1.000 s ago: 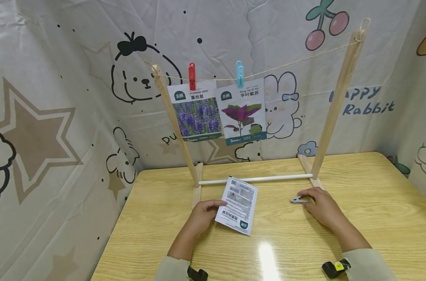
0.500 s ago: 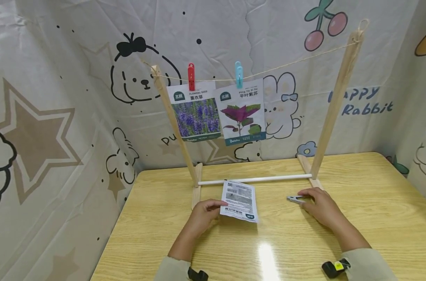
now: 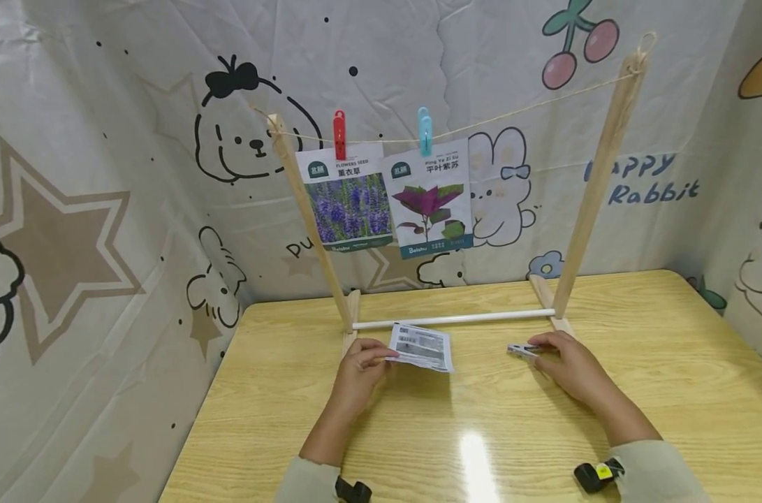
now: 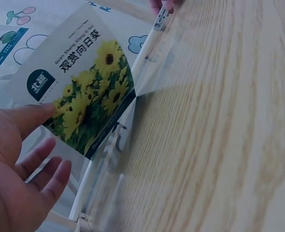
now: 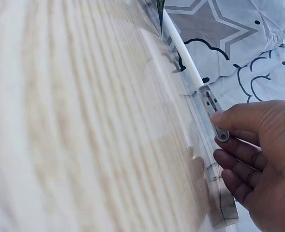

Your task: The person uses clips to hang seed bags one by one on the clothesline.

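Note:
My left hand [image 3: 360,374] pinches a seed packet [image 3: 421,347] by its edge, tilted over the table. In the head view the packet's printed back faces up; the left wrist view shows its front with yellow sunflowers [image 4: 84,104]. Over on the right, my right hand [image 3: 569,367] pinches a grey clothespin [image 3: 522,351] between thumb and fingers, its end pointing left. A string [image 3: 519,110] runs between two wooden posts. From it hang a lavender seed packet [image 3: 350,209] under a red clothespin [image 3: 339,135] and a purple-leaf packet [image 3: 426,209] under a blue clothespin [image 3: 425,131].
The left post [image 3: 308,216] and right post [image 3: 597,188] stand on wooden feet, joined low down by a white rod [image 3: 481,318]. Behind the yellow wood-grain table [image 3: 418,433] hangs a printed cloth [image 3: 412,63]. Both hands are in front of the rod.
The packet in my left hand has tipped flatter and its near edge has risen, with the hand slightly raised. The grey clothespin has shifted a little left and turned in my right hand.

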Tool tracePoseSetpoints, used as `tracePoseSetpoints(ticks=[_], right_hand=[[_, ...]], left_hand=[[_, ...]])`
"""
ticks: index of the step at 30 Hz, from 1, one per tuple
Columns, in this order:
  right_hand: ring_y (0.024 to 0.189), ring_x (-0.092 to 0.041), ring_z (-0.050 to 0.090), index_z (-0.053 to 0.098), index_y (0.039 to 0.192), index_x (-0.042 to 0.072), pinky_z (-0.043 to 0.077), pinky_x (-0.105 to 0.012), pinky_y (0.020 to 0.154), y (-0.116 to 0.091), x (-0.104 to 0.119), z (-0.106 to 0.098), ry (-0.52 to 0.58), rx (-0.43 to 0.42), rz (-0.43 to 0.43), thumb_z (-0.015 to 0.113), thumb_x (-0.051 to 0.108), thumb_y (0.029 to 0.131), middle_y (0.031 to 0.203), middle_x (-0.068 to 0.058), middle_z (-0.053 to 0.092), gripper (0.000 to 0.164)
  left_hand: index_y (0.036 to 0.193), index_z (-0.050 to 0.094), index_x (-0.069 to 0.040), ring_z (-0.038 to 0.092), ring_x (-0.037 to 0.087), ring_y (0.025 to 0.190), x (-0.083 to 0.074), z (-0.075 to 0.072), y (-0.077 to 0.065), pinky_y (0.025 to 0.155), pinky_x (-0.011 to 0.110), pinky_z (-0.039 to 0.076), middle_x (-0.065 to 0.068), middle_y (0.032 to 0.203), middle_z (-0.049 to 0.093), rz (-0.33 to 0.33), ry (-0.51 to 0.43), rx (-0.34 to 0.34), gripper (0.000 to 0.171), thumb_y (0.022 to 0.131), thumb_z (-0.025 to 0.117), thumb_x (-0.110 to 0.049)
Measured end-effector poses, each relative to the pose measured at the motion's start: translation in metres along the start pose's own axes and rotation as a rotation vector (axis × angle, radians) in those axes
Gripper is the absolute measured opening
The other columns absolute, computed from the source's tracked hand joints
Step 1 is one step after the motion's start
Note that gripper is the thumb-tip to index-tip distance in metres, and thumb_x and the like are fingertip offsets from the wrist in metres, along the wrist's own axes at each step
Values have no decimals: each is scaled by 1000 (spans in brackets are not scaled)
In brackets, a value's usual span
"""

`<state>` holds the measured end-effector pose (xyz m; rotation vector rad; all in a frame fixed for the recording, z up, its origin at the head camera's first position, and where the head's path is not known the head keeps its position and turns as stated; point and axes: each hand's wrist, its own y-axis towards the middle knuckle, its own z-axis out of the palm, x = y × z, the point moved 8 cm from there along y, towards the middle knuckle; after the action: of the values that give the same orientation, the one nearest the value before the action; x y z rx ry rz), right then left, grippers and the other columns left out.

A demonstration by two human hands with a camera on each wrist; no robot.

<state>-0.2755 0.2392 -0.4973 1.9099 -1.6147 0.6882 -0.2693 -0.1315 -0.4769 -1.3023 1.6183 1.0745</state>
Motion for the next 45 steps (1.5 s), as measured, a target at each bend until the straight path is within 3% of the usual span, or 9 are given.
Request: tracePoseSetpoints(ticks=[6,11,17,25,30,35,45], right_hand=[[101,-24,66,63,127,2,55,-21,79,3,0,1,83,-3,18,68,12,96,117,-16,64,32],[98,-9,63,63,127,3,52,-12,80,3,1,-4,128,-37,22,68,16,97,118,-16,63,33],[95,11,54,58,131,1,50,-7,81,4,4,-8,187,-73,9,68,17,98,124,-19,63,39],[88,9,59,64,114,6,50,-10,77,3,5,-14,174,-134,6,68,23,98,113,-14,66,24],[88,13,58,66,112,7,49,-8,77,4,4,-15,169,-148,10,67,24,99,114,-13,67,21],[92,19,54,66,116,5,48,-3,80,3,4,-14,214,-155,4,66,25,99,117,-15,67,26],[97,20,54,65,118,1,47,-2,84,2,6,-16,301,-167,3,65,25,100,129,-19,63,29]], left_hand=[[104,78,-11,58,27,128,-1,-2,-2,111,47,46,10,128,66,4,-48,10,13,93,71,-10],[108,76,-12,58,28,129,-4,-3,-4,112,50,46,5,122,70,-13,-66,17,15,95,70,-13],[108,74,-10,63,29,120,-6,-6,-4,99,36,55,8,114,70,-35,-94,-22,15,94,70,-9],[110,71,-5,67,28,111,-8,-10,-3,97,40,57,15,112,67,-53,-159,-68,16,94,68,-6],[112,71,-1,67,19,105,-8,-12,-2,93,31,57,16,113,66,-61,-214,-91,18,94,68,-5],[112,71,-1,67,12,98,-9,-15,-3,85,22,56,16,112,68,-74,-194,-131,20,93,70,-5],[113,71,-2,65,15,96,-12,-24,-2,80,20,55,16,110,70,-95,-152,-205,21,92,71,-5]])
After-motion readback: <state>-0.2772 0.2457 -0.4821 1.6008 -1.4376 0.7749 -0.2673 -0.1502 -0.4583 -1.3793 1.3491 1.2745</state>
